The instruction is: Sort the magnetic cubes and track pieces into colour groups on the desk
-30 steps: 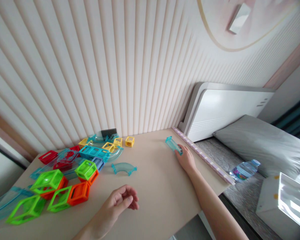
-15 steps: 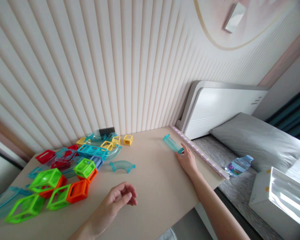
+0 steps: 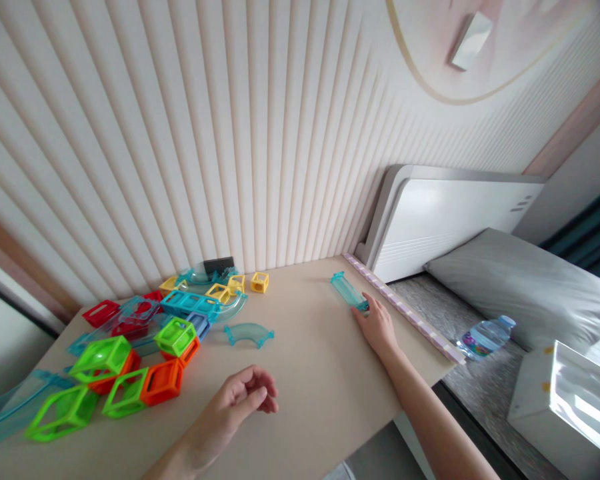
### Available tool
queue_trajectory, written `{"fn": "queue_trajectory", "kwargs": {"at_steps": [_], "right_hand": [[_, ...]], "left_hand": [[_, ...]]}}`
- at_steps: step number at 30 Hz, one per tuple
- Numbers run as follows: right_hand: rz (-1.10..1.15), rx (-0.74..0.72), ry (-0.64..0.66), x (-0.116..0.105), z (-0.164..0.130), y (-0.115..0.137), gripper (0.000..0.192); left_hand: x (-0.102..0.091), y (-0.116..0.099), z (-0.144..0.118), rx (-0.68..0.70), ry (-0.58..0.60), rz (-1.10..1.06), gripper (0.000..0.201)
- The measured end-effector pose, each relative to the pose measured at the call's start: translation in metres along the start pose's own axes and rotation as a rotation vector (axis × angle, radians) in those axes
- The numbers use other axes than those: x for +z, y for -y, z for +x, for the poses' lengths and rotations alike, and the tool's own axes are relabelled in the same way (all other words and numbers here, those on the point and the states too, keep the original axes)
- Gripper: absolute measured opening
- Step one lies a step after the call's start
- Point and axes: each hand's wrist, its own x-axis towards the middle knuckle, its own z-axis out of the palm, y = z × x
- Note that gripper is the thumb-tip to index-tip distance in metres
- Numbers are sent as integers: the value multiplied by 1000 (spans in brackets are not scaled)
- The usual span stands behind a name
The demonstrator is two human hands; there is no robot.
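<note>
My right hand [image 3: 377, 325] rests flat at centre right, grip wide, fingertips touching the near end of the clear blue tube [image 3: 349, 291]. It lies near the surface [image 3: 325, 373] edge; a nudge could roll it off toward the bed [image 3: 430, 303]. My left hand [image 3: 243, 395], lower centre, curls loosely, holding nothing. Coloured blocks [image 3: 130, 360] crowd the left; a curved piece [image 3: 249, 333] lies between.
</note>
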Motion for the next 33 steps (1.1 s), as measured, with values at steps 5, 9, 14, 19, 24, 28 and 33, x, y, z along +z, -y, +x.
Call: {"fn": "queue_trajectory", "kwargs": {"at_steps": [5, 9, 14, 19, 24, 28, 33], "right_hand": [[-17, 24, -8, -1, -1, 1, 53], [-20, 31, -34, -1, 2, -6, 49], [0, 16, -67, 0, 11, -17, 47], [9, 14, -58, 4, 16, -21, 50], [-7, 22, -60, 8, 19, -23, 51], [-9, 24, -50, 10, 20, -24, 51], [13, -2, -56, 8, 19, -22, 46]], "left_hand": [[0, 0, -1, 10, -1, -9, 25], [0, 0, -1, 9, 4, -16, 24], [0, 1, 0, 8, 4, -17, 25], [0, 1, 0, 11, 7, -20, 24], [0, 1, 0, 24, 11, -24, 24], [1, 1, 1, 31, 6, -26, 24], [1, 3, 1, 42, 8, -35, 24]]}}
